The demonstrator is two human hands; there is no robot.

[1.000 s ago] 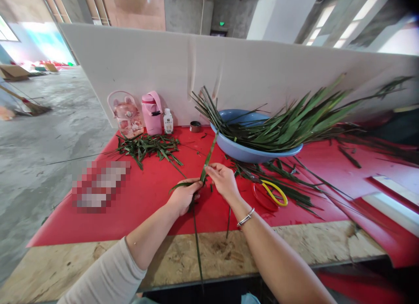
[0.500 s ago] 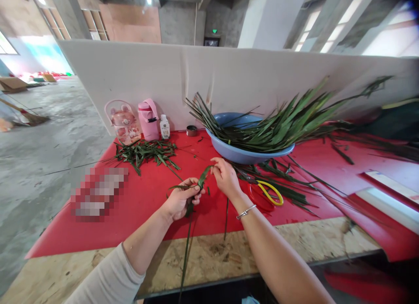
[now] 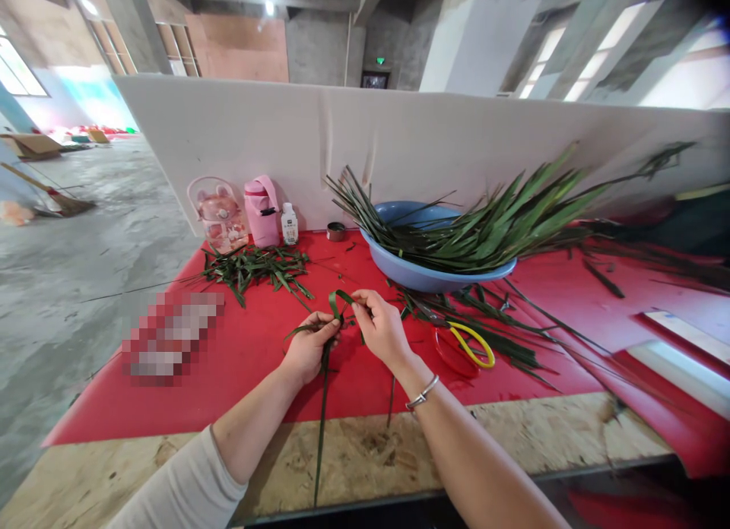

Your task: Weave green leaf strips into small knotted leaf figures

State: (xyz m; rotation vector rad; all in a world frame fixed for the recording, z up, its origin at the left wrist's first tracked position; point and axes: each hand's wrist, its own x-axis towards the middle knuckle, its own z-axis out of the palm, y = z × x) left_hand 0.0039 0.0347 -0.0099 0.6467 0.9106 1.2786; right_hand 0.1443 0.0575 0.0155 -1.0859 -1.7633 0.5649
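Note:
My left hand (image 3: 308,349) pinches a long green leaf strip (image 3: 322,407) over the red table cover (image 3: 239,362); the strip's lower end hangs past the table's front edge. My right hand (image 3: 379,327), with a silver bracelet on its wrist, holds the strip's upper end bent into a small loop (image 3: 338,301) just above my left fingers. A blue basin (image 3: 433,270) heaped with long green leaves (image 3: 502,225) stands behind my right hand.
Yellow-handled scissors (image 3: 471,345) lie on a red lid right of my right hand, among loose leaves. Leaf cuttings (image 3: 256,267) lie at the back left. A pink bottle (image 3: 220,213), a pink flask (image 3: 262,210) and a small white bottle (image 3: 290,223) stand along the white partition.
The strip's upper end stood straight up towards the basin a second ago. My right hand has bent it down and left into a loop by my left fingers.

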